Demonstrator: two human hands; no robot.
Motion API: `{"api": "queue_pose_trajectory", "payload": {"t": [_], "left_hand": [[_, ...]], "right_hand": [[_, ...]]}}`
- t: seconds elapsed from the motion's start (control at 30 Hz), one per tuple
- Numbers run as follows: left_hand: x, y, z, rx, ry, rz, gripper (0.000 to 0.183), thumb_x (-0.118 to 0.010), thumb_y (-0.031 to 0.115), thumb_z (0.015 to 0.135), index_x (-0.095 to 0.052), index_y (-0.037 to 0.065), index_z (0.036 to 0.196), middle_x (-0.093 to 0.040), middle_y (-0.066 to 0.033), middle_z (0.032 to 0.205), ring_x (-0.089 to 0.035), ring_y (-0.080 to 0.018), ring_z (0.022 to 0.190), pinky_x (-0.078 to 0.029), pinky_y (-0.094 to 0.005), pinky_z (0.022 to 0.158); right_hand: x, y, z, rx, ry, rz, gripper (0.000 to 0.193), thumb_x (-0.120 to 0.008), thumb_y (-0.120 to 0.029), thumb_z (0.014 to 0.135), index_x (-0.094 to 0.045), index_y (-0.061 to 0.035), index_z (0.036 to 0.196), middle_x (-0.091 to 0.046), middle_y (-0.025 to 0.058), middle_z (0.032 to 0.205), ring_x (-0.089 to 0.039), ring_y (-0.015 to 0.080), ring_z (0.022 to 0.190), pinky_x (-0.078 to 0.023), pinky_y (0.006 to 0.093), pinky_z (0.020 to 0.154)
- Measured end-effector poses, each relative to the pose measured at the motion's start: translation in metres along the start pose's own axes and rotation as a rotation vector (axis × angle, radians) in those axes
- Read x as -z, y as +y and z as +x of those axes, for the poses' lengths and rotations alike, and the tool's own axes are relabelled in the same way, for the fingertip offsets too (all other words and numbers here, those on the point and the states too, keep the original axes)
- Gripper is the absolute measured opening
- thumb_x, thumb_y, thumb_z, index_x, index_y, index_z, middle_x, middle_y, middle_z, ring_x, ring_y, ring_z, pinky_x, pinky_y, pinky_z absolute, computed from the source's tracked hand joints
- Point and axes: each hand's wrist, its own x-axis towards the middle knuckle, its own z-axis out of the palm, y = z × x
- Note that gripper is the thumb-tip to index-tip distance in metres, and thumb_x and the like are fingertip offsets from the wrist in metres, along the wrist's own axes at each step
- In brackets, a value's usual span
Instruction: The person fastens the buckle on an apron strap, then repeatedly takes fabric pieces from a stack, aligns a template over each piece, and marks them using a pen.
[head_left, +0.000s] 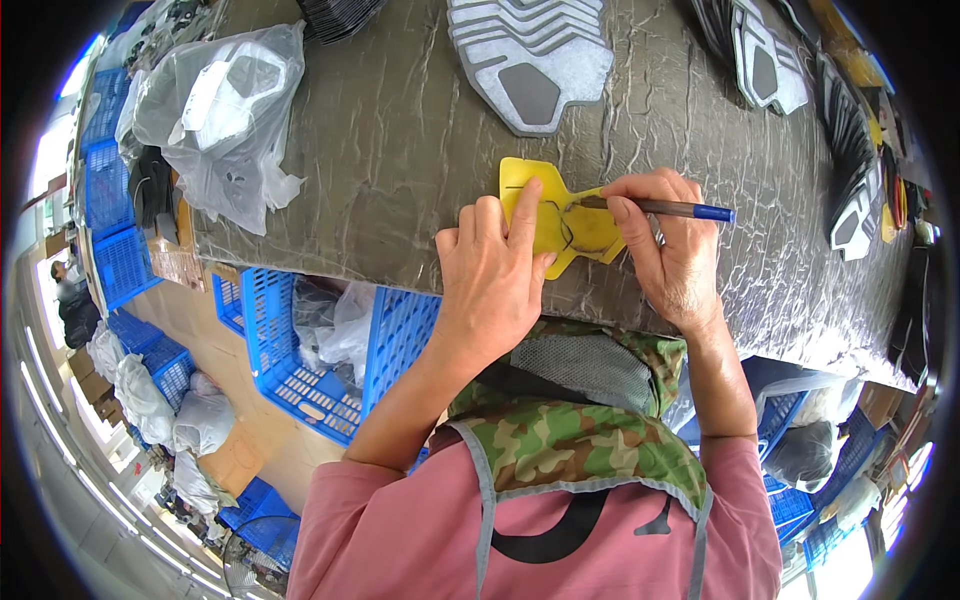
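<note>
A yellow cut-out template (590, 232) with a narrow waist lies flat on the dark table, near its front edge. Slots and dark curved lines show on it. My left hand (490, 270) holds it down, the index finger stretched over its left part and the thumb at its lower edge; the other fingers are curled. Between the thumb and fingers of my right hand (672, 245) is a pen (690, 209) with a blue end. Its tip rests at the template's waist, and the hand covers part of the template's right side.
Fanned grey pieces with dark panels (530, 80) lie beyond the template. More such pieces (765, 65) lie at the right. A clear plastic bag (225, 120) with light pieces sits at the far left. Below the table edge stands a blue crate (310, 395) holding plastic bags.
</note>
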Motion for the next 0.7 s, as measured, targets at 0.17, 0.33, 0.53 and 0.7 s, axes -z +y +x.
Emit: {"api": "queue_pose_trajectory", "payload": {"t": [0.17, 0.33, 0.53, 0.7], "left_hand": [[0.001, 0.0, 0.0, -0.001, -0.002, 0.003, 0.069, -0.071, 0.022, 0.088, -0.043, 0.006, 0.149, -0.047, -0.0112, 0.107, -0.05, -0.0291, 0.098, -0.035, -0.0423, 0.08], [0.0, 0.0, 0.0, -0.007, -0.001, 0.008, 0.068, -0.071, 0.022, 0.088, -0.043, 0.006, 0.149, -0.047, -0.0112, 0.106, -0.05, -0.029, 0.098, -0.035, -0.0421, 0.08], [0.001, 0.001, 0.0, -0.005, 0.001, -0.005, 0.069, -0.072, 0.021, 0.088, -0.043, 0.006, 0.149, -0.047, -0.0113, 0.106, -0.05, -0.0285, 0.099, -0.035, -0.0421, 0.08], [-0.001, 0.001, 0.0, 0.001, -0.005, -0.002, 0.069, -0.072, 0.02, 0.088, -0.043, 0.007, 0.149, -0.047, -0.0114, 0.106, -0.05, -0.0287, 0.099, -0.035, -0.042, 0.081]], "right_hand": [[-0.001, 0.0, 0.004, 0.102, -0.024, -0.009, 0.007, -0.069, -0.01, 0.091, -0.066, -0.0083, 0.097, -0.067, 0.003, 0.087, -0.062, 0.0256, 0.079, -0.043, 0.0397, 0.082], [0.004, 0.004, 0.007, 0.135, -0.006, -0.155, 0.006, -0.068, -0.011, 0.092, -0.065, -0.0088, 0.096, -0.066, 0.0017, 0.086, -0.062, 0.0246, 0.078, -0.042, 0.0408, 0.085], [0.005, 0.003, 0.002, 0.071, 0.019, -0.143, 0.005, -0.069, -0.011, 0.092, -0.065, -0.0087, 0.093, -0.066, 0.0018, 0.085, -0.061, 0.0243, 0.077, -0.042, 0.0397, 0.084], [0.007, 0.006, -0.004, 0.062, 0.068, -0.165, 0.005, -0.069, -0.009, 0.091, -0.065, -0.0079, 0.092, -0.066, 0.002, 0.084, -0.061, 0.0242, 0.076, -0.041, 0.0396, 0.084]]}}
